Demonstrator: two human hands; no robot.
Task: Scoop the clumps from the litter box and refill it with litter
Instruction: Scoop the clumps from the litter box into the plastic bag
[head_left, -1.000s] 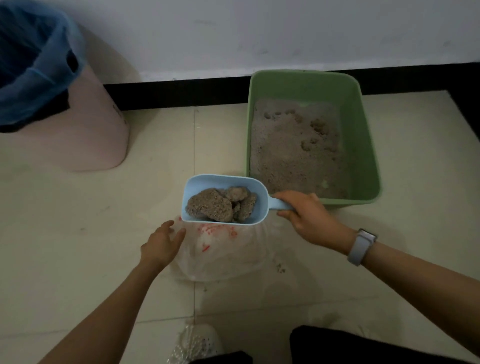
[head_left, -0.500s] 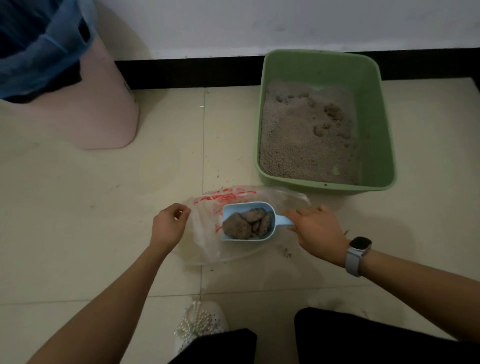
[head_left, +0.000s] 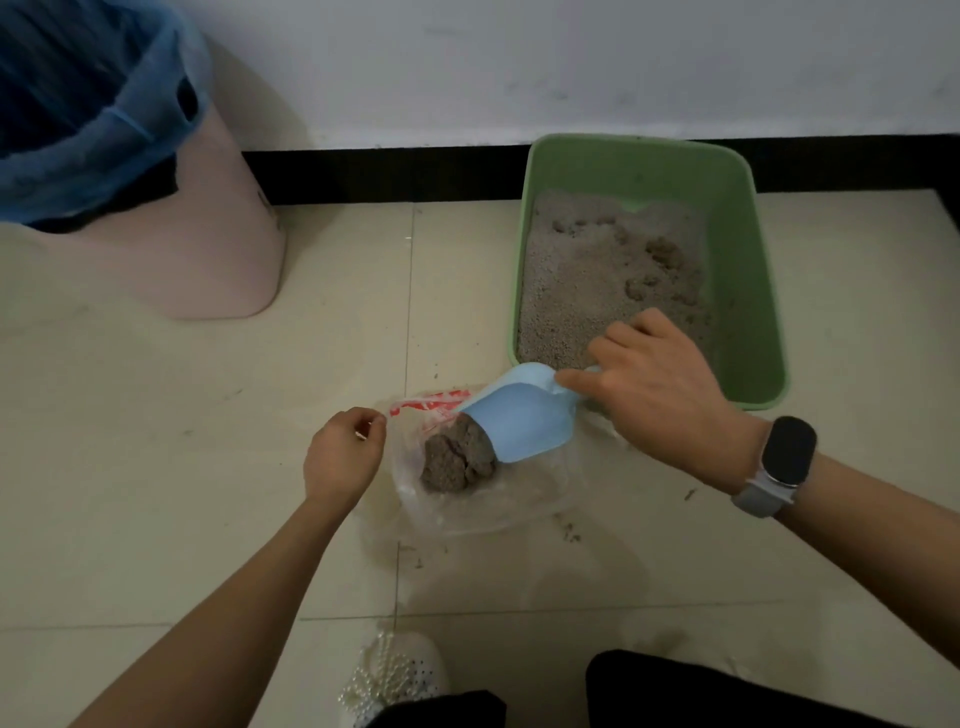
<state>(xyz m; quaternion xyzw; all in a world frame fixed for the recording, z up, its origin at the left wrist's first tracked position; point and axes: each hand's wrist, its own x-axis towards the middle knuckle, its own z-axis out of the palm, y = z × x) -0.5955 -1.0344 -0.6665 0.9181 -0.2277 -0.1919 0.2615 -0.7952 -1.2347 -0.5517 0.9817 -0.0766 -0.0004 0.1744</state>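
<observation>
Currently green litter box sits by wall, litter inside, just beyond clear plastic bag on floor. Right hand grips blue scoop, tipped mouth-down; clumps lie in bag. Left hand pinches bag edge. Risk: edge slips, mouth collapses, clumps spill onto tiles.
</observation>
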